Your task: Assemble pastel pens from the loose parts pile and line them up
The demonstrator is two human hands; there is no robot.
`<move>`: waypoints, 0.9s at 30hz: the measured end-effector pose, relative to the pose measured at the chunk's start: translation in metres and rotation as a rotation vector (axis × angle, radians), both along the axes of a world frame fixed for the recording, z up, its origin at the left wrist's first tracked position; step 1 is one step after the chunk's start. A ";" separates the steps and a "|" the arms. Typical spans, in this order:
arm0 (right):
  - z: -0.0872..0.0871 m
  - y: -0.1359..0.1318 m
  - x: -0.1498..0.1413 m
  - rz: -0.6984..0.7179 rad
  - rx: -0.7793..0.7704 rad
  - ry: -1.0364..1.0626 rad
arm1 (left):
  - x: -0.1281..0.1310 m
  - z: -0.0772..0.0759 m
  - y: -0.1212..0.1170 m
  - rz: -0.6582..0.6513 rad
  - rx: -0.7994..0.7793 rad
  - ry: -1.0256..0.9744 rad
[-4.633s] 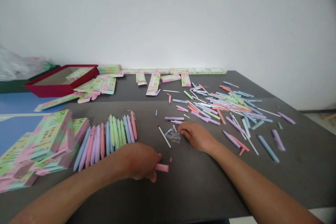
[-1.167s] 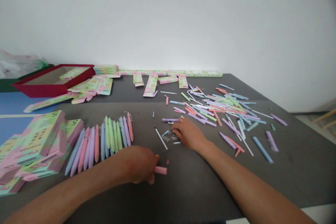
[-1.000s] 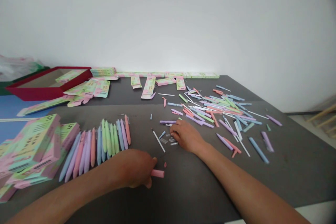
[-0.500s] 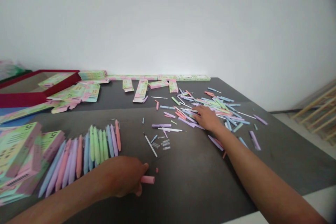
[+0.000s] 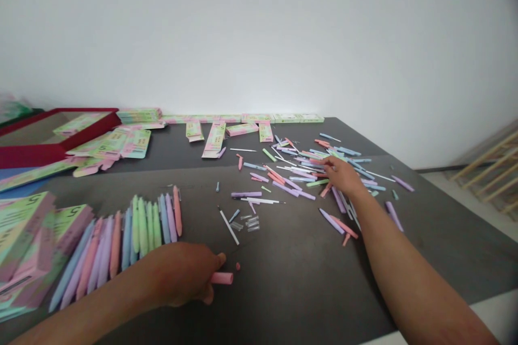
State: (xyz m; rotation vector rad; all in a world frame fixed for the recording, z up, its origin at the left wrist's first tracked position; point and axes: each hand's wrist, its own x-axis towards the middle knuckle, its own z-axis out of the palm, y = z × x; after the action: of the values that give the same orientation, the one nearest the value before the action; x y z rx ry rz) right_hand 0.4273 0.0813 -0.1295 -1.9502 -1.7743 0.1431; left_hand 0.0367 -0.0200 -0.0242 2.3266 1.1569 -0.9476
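Pink pen barrel [image 5: 222,278] pinched in left hand [image 5: 181,272], end poking out past the fingertips, just below and right of the pen row on the near side. Hands well apart. Right hand [image 5: 342,176] out over the loose heap of pen parts [image 5: 297,175], fingers down among the pieces; cannot tell if anything is gripped there.

Done, as far as visible: tidy row of apparently whole pastel pens [image 5: 148,232], side by side on the dark surface [image 5: 291,291], beside stacked pink-and-green pen boxes [image 5: 24,242].

Remaining: most pieces, barrels and white refills mixed in the heap, apparently unassembled. Small clear tubes [image 5: 251,222] and a white refill [image 5: 229,229] lie between row and heap. Flat printed box blanks [image 5: 213,139] along the back, red tray [image 5: 40,157] back left with more boxes in it.
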 end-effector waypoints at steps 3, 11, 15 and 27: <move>-0.005 0.003 0.009 -0.071 -0.025 -0.079 | 0.003 0.004 -0.001 0.013 -0.003 0.018; -0.017 0.012 0.016 -0.004 -0.058 -0.113 | 0.001 0.003 0.001 -0.016 -0.023 0.002; -0.017 0.011 0.023 -0.048 -0.051 -0.119 | 0.001 0.002 0.001 -0.001 -0.020 0.010; -0.013 0.010 0.022 0.070 -0.086 -0.122 | 0.001 0.001 0.003 0.007 -0.040 0.015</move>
State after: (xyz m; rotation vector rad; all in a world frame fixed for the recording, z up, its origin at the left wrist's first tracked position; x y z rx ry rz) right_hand 0.4489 0.0916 -0.1423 -1.9948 -1.9455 0.1287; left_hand 0.0375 -0.0175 -0.0231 2.2857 1.1408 -0.9780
